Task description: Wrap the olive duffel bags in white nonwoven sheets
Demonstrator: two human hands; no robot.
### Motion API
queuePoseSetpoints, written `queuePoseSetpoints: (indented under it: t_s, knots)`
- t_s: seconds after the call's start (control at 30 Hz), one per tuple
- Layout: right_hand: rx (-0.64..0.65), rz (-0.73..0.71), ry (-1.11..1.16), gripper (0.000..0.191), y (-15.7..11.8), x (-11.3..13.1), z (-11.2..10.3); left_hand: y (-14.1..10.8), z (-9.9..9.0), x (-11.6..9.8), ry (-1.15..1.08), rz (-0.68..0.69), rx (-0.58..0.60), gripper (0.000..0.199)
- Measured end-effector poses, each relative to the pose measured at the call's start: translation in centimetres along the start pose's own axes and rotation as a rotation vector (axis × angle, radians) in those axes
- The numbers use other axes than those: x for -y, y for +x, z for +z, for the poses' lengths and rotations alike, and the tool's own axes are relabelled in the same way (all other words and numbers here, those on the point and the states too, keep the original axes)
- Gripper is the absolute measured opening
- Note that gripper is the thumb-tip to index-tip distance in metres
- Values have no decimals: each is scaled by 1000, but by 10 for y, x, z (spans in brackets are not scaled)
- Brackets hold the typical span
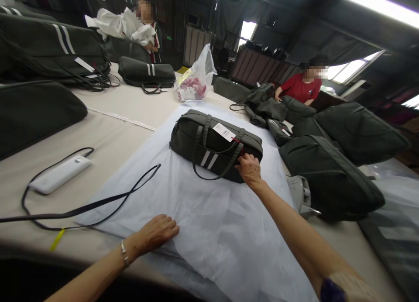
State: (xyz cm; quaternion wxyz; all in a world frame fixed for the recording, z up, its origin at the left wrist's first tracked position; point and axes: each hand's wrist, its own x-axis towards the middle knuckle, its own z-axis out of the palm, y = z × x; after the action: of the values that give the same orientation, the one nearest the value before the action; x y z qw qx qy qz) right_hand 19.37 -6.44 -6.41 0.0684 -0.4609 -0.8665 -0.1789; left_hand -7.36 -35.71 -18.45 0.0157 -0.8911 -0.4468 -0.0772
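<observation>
We find the striped duffel bag (216, 148) against the curled fingers of the right hand (250, 169), the left hand (157, 233) half-closed on the white sheet (225, 225), either grip unconfirmable from here; dragging the bag could crumple that sheet.

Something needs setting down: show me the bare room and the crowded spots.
Bare table between the far-left dark bag and the pale sheet, beyond the white device; bare sheet between the bag by the right hand and the left hand. Crowded: right side, with heaped bags; upper left, with striped bags.
</observation>
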Motion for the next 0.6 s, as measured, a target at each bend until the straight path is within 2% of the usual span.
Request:
queuePoseSetpoints:
  t_s: [0.27, 0.4, 0.6]
  knots:
    - [111, -131, 41, 13, -11, -12, -3, 8, -35, -11, -19, 9, 93, 17]
    - [111, -149, 61, 13, -34, -19, -12, 3, -43, -28, -28, 57, 107, 17]
    - [12, -204, 132, 10, -80, -19, -27, -18, -46, -65, -130, 26, 87, 17]
